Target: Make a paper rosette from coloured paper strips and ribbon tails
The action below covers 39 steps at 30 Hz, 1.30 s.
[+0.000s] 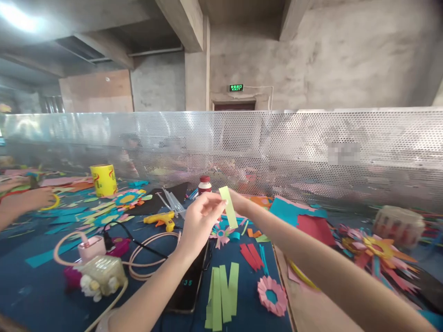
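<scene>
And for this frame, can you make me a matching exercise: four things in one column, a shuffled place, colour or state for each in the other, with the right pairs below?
Things
1. Raised paper strip
2. Glue gun
3. Pink paper ring
4. Bottle with a dark red cap

Matches
A. Standing just beyond the left hand
B. Right of the loose green strips
C. At the left hand's fingertips
D. Yellow, lying on the table

Pairs: 1-C, 2-D, 3-B, 4-A

Bare forearms (155,283) angle inward, hands close together.
The left hand (203,216) curls in a pinch; the right hand (238,202), fingers mostly hidden, sits just beyond.
</scene>
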Each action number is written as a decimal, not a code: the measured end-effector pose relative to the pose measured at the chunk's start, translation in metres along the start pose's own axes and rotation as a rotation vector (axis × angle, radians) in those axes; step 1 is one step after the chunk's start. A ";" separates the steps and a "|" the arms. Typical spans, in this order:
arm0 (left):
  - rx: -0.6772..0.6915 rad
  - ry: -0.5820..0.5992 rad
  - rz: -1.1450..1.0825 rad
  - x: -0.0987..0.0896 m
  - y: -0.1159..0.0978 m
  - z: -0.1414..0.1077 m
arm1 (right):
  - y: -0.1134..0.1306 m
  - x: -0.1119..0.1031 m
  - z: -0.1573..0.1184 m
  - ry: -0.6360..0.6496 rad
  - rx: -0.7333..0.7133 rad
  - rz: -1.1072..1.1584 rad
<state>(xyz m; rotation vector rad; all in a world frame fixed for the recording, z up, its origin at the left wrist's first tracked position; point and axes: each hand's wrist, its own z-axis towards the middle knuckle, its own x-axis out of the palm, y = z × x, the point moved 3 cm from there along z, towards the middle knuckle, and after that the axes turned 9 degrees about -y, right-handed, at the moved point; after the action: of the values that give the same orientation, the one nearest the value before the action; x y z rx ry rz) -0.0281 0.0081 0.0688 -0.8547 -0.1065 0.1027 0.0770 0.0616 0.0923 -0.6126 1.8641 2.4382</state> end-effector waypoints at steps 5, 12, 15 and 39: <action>0.387 0.159 0.312 0.015 -0.003 -0.017 | 0.002 -0.058 -0.049 -0.039 0.174 0.010; 0.608 0.299 0.416 0.028 0.003 -0.035 | -0.011 -0.064 -0.112 0.129 0.438 0.171; 0.533 0.338 0.426 0.029 0.005 -0.037 | -0.017 -0.060 -0.118 0.126 0.432 0.274; -0.026 0.362 0.201 0.040 0.021 -0.040 | -0.045 -0.053 -0.127 -0.100 0.308 0.322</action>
<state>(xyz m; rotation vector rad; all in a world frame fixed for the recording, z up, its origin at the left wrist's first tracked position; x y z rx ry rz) 0.0159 -0.0023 0.0292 -0.8958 0.3188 0.1336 0.1751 -0.0315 0.0401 -0.1826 2.3836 2.2161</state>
